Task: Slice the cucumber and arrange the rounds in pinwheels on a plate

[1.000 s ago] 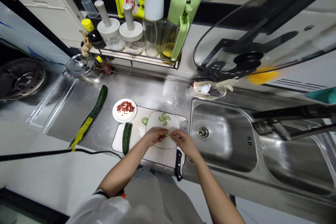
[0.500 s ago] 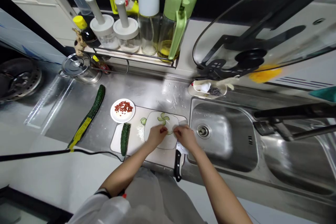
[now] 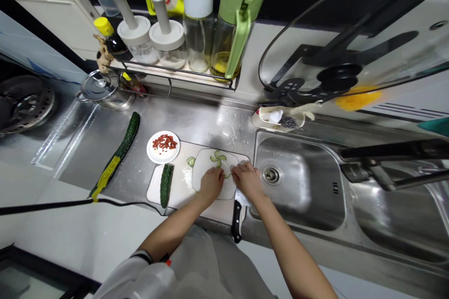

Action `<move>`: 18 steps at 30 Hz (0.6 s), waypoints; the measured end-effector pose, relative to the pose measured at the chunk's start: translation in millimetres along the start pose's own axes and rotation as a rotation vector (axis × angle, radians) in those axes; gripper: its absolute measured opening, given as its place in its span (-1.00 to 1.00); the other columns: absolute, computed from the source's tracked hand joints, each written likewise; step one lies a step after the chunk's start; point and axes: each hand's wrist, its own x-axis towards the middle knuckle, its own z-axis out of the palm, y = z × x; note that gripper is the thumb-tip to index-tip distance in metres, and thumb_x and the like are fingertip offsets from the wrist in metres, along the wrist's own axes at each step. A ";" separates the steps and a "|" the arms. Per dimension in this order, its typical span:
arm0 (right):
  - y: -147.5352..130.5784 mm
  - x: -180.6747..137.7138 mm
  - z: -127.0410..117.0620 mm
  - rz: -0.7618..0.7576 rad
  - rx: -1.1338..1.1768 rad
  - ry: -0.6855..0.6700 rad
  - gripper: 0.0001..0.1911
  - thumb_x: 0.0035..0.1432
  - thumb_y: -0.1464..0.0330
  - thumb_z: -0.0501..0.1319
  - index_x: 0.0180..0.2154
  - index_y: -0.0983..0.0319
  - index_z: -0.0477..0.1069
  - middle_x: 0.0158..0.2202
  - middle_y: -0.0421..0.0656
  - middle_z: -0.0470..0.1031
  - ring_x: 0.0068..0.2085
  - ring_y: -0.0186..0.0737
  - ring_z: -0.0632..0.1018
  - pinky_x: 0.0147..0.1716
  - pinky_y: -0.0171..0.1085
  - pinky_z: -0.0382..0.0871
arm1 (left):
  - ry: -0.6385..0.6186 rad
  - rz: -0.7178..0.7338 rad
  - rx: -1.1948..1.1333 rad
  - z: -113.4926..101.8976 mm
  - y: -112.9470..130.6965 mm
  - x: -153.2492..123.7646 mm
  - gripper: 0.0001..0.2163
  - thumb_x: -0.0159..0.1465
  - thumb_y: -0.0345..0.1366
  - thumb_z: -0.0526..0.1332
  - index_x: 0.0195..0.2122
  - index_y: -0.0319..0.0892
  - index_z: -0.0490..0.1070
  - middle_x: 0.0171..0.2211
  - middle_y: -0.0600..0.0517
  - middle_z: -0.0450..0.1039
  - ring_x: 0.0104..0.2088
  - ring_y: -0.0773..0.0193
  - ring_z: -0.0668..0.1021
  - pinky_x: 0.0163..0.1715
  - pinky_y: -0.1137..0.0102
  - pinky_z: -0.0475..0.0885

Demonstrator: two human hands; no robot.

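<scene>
Both my hands rest over a white plate (image 3: 202, 167) lying on a white cutting board (image 3: 175, 188). My left hand (image 3: 211, 183) and my right hand (image 3: 246, 180) have their fingers pinched together round a thin cucumber slice (image 3: 228, 175) between them. Cucumber slices (image 3: 218, 158) lie in a fan at the plate's far side. One more slice (image 3: 191, 161) sits on the board beside the plate. A cut cucumber half (image 3: 166, 185) lies on the board's left. A black-handled knife (image 3: 237, 217) lies under my right wrist.
A small white dish of red berries (image 3: 163, 146) and a whole cucumber (image 3: 119, 152) lie left of the board. A sink (image 3: 298, 182) opens right of it. A rack of seasoning jars and bottles (image 3: 175, 42), a lidded steel pot (image 3: 103, 89) and a glass lid (image 3: 347, 32) stand behind.
Both hands have moved slightly away from me, up the plate toward the fanned slices, keeping the slice pinched between them. The view has shifted a little.
</scene>
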 end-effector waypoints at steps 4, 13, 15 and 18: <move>1.6 -2.9 3.8 -0.033 -0.013 0.046 -0.83 0.21 0.32 0.09 -0.32 0.14 0.45 -0.31 -0.13 0.45 -0.10 -0.16 0.26 -0.28 -0.23 -0.04 | 0.045 0.046 0.039 4.0 -2.5 -1.5 -0.82 0.27 -0.29 0.08 -0.13 -0.12 0.38 -0.19 -0.02 0.39 -0.24 0.26 0.45 -0.33 0.42 0.29; 14.5 -29.8 15.2 0.102 0.103 0.329 -0.76 0.23 0.32 0.06 -0.20 0.17 0.49 -0.26 -0.10 0.46 -0.10 -0.13 0.27 -0.23 -0.22 0.08 | 0.095 0.180 0.056 13.5 -12.5 -3.5 -0.80 0.31 -0.31 0.02 -0.23 -0.13 0.43 -0.27 -0.01 0.39 -0.25 0.29 0.43 -0.27 0.41 0.32; 10.1 -39.5 19.5 0.124 0.097 0.354 -0.75 0.23 0.33 0.05 -0.17 0.17 0.48 -0.23 -0.09 0.46 -0.07 -0.10 0.26 -0.21 -0.21 0.10 | 0.099 0.227 0.046 14.6 -14.2 -4.2 -0.81 0.30 -0.32 0.03 -0.23 -0.13 0.44 -0.27 -0.01 0.38 -0.24 0.29 0.42 -0.25 0.40 0.33; -4.0 -51.9 28.2 0.100 0.047 0.303 -0.70 0.22 0.33 0.05 -0.05 0.14 0.43 -0.11 -0.09 0.43 -0.01 -0.05 0.23 -0.20 -0.20 0.13 | 0.093 0.283 0.050 16.4 -16.2 -4.4 -0.81 0.30 -0.32 0.04 -0.22 -0.13 0.45 -0.29 -0.01 0.38 -0.23 0.28 0.42 -0.22 0.39 0.34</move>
